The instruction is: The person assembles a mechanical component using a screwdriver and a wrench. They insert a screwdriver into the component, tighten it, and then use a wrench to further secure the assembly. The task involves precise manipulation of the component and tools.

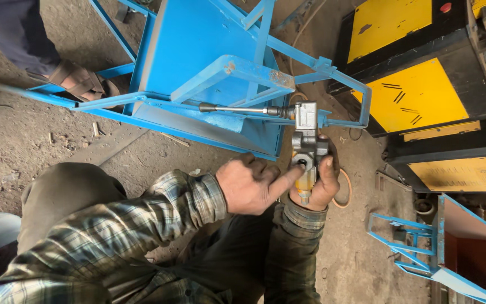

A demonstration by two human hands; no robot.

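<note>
1. Nearest the camera, a green-and-grey plaid sleeve point(113, 236) crosses bent knees above the dirt floor point(23, 141).
2. The left hand point(251, 184) is loosely curled, its index finger extended and touching the grey metal valve block point(306, 141).
3. The right hand point(320, 188) is wrapped around the block's lower end.
4. The block stands upright; its thin steel rod point(237, 108) runs horizontally leftward along the blue welded steel frame point(209, 67).
5. Yellow-and-black machine cabinets point(417, 95) crowd the right; open floor lies left.

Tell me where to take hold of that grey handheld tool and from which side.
Take the grey tool by its lower grip, coming from below on the person's side, as the right hand does. Its long rod points left into the blue frame, so that end is blocked.
</note>
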